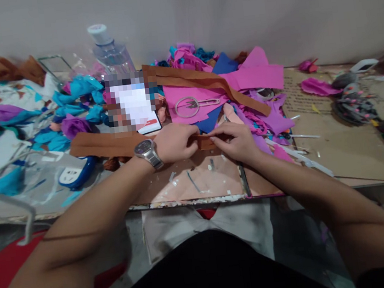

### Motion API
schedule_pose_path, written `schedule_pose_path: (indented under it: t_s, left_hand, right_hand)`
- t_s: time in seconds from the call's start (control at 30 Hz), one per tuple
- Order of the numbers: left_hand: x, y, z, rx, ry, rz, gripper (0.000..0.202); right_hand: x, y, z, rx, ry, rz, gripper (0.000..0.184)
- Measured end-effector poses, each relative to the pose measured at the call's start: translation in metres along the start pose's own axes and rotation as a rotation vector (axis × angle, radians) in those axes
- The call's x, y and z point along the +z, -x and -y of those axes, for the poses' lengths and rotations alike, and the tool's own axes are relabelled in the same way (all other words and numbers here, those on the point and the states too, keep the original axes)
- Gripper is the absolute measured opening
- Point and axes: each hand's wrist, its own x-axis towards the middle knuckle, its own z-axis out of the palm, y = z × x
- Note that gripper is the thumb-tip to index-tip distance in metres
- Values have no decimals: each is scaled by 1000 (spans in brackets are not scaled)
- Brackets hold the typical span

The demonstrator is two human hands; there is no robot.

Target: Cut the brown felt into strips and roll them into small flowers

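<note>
A strip of brown crepe paper runs from the left, passes behind my left wrist and comes out between my hands. My left hand, with a watch on its wrist, is closed around the strip. Fingertips of my right hand pinch its other end, a short stretch of paper showing between the two hands. Just beyond them lie small thread snips on pink crepe paper. Another brown strip crosses over the pink sheets. Parts of the held strip are hidden by my fingers.
A clear bottle stands at the back, near a lit phone. Blue and purple paper pieces crowd the left, with a blue-white power socket. Cardboard and a dark bundle with pink bits lie right.
</note>
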Motion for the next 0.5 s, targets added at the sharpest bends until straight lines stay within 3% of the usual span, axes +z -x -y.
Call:
schedule_pose_path:
  t_s: [0.2,0.5]
  left_hand:
    - [7,0,-11,22,-7,-9,30]
    - [2,3,-13,39,72,-24,29]
  right_hand:
    - [4,2,-3,-64,-32,0,14]
    - [5,2,-2,-88,-29,16,14]
